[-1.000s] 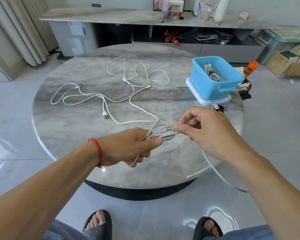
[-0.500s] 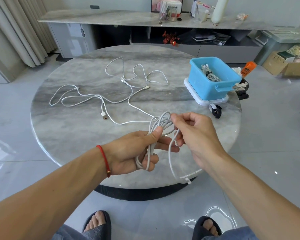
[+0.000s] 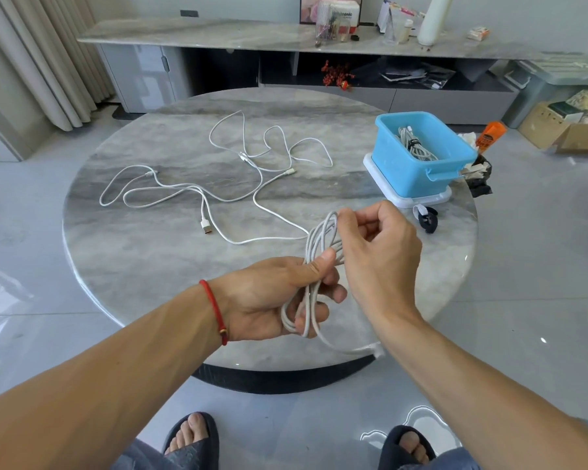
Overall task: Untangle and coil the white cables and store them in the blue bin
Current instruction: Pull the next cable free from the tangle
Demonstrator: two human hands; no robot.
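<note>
Bright daylight, glare on floor, sharp focus, wide-angle bending at edges.

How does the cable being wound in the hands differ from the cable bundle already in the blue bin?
The cable in the hands is a loose coil, unbound, with a tail hanging off; the bundle in the bin is tight and cinched by a dark strap. The first is gripped by the left hand and pinched by the right hand; the second lies untouched. Both are white.

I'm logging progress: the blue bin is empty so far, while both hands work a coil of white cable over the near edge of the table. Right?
Not quite. The head view shows the blue bin already holds a bundled cable. The rest stands: the left hand and right hand both hold the coil of white cable over the table's near edge.
</note>
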